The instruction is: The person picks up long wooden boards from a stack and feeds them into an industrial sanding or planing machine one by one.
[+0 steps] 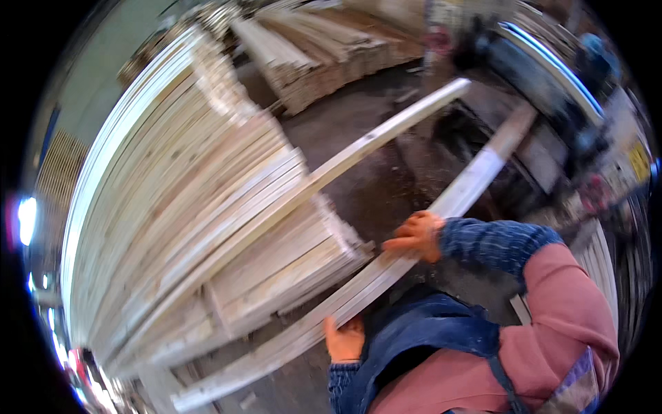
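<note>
A long wooden board (358, 284) runs diagonally in front of my body, from the lower left toward a machine at the upper right. My right hand (418, 236), in an orange glove, lies over the board with its fingers curled across it. Lower down, my left hand (345, 340), gloved in orange too, grips the near edge with the thumb up; its other fingers are partly hidden. Beyond, a narrower wooden strip (386, 131) rests slantwise on a big stack of boards (200, 179), its far end sticking out past the stack.
More piled boards (310, 62) lie at the back. A dusty machine (545, 90) with a blue-white lit edge stands at the upper right, near the far end of the held board. Dark floor (345, 124) shows between stack and machine. Pale boards (596, 259) stand at the right.
</note>
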Demonstrator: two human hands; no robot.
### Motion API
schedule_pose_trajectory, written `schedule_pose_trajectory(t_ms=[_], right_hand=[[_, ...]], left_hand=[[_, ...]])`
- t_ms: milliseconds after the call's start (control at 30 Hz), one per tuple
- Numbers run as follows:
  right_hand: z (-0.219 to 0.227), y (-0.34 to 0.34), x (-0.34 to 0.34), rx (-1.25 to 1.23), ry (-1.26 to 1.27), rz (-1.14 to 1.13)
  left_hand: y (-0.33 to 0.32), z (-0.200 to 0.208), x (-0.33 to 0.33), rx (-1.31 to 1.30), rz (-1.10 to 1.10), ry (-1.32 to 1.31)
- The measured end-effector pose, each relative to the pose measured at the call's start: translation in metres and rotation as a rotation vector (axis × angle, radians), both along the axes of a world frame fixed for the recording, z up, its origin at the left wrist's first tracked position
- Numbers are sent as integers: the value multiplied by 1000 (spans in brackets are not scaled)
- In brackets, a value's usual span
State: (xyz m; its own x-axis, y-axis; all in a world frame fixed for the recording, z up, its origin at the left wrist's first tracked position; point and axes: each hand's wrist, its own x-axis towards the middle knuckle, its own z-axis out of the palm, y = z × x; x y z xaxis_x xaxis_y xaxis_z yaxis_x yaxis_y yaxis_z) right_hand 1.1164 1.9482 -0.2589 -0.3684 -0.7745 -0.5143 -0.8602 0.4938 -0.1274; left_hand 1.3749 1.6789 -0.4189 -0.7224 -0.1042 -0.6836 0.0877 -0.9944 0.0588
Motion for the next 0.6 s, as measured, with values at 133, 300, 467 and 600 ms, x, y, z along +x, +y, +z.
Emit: schedule_pose_trajectory(t_ms=[133, 300, 467, 600], right_hand=[[-8, 58, -15, -178, 41, -51], [-27, 129, -27, -142, 201, -125], [-66, 214, -51, -334, 342, -207], [-50, 198, -40, -302, 402, -353]], left_hand=[[-1, 91, 21, -922, -825, 23], [-47, 182, 40, -2193, -673, -34], [-126, 141, 78, -2606, -1201, -354], [-105, 133, 41, -2523, -1370, -338]])
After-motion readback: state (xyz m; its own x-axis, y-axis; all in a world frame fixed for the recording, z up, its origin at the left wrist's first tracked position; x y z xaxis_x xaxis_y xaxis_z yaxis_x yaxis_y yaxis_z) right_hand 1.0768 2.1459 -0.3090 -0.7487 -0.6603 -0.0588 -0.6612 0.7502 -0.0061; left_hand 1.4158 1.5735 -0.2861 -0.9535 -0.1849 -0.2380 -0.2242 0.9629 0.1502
